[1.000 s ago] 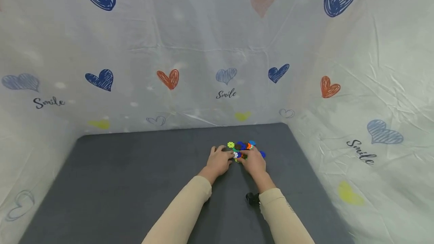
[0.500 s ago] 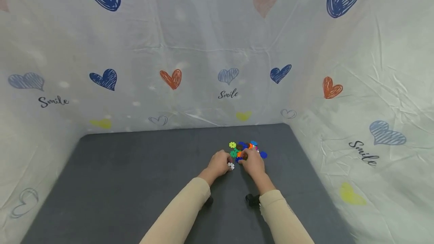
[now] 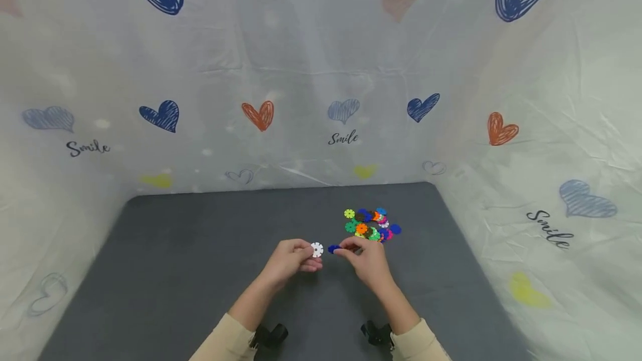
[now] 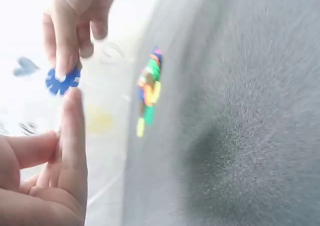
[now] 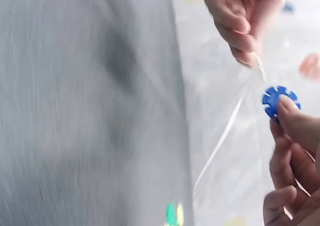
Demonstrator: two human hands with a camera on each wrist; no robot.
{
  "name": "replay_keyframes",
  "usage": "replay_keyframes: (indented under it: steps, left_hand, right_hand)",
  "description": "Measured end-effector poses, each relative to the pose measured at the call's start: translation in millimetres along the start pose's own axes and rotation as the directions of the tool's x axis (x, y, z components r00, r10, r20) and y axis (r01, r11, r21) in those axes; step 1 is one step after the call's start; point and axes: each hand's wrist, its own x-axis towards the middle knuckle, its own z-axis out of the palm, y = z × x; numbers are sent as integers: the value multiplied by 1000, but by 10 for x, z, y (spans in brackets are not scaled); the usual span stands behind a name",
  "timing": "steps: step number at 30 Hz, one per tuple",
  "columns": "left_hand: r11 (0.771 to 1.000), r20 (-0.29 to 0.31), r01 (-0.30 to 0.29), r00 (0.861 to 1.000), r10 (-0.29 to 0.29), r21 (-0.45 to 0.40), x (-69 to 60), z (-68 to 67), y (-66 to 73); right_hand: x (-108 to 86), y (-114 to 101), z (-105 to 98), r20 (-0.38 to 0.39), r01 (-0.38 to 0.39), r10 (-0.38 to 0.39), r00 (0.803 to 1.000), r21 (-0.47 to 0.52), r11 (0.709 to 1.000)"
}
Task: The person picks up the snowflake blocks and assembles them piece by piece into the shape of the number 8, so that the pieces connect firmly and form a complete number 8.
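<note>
White disc (image 3: 317, 249) in the left hand (image 3: 290, 258), blue disc (image 5: 270, 100) in the right hand (image 3: 370, 263), loose discs (image 3: 361, 228) beyond.
The white disc, notched all round with a small hole in the middle, is pinched upright between thumb and fingers, its face turned toward the head camera; the blue disc, likewise notched, is pinched by thumb and finger, tilted nearly edge-on in the head view, just beside the white one but apart from it. Beyond the right hand, the loose discs overlap in a flat cluster on the table (image 3: 200, 249), in green, yellow-green, orange, brown, blue, pink and white.
</note>
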Motion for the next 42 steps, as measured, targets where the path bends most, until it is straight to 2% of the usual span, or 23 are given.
replay_keyframes:
  steps: [3,5,9,12,16,19,23,30,33,37,42]
  left_hand:
    - [1000,-6,-30,1000,30,-2,-220,-19,74]
    - [999,-17,-37,999,37,-31,-331,-29,102]
    - [996,-46,-40,998,37,-80,-473,-68,121]
    - [996,-56,-39,998,35,-76,-540,-109,116]
    - [997,-39,-28,999,25,-75,-563,-128,100]
    - [996,-21,-20,1000,18,-89,-564,-133,96]
    - [992,-7,-20,1000,20,-121,-575,-126,123]
    - [976,9,14,1000,-13,-216,-590,-62,184]
    - [965,41,43,999,-34,-258,-590,-44,207]
    - [974,54,30,998,-18,-224,-586,-47,214]
    - [991,-37,-16,999,12,-134,-561,-35,113]
  right_hand:
    - [-98,-169,32,-12,65,-64,998,58,996]
    - [-150,-256,46,-25,92,-90,996,88,992]
    - [-229,-371,76,-43,125,-120,992,132,983]
    - [-266,-407,120,-42,128,-123,992,164,978]
    - [-278,-403,156,-33,90,-85,996,208,974]
    - [-276,-467,160,-13,27,-25,1000,230,973]
    - [-266,-476,187,2,-8,8,1000,269,963]
    - [-268,-380,223,-21,14,-8,1000,315,949]
    - [-283,-362,210,-30,68,-62,998,326,943]
    - [-281,-344,193,-8,100,-102,995,291,951]
    - [-242,-296,146,88,45,-58,994,147,988]
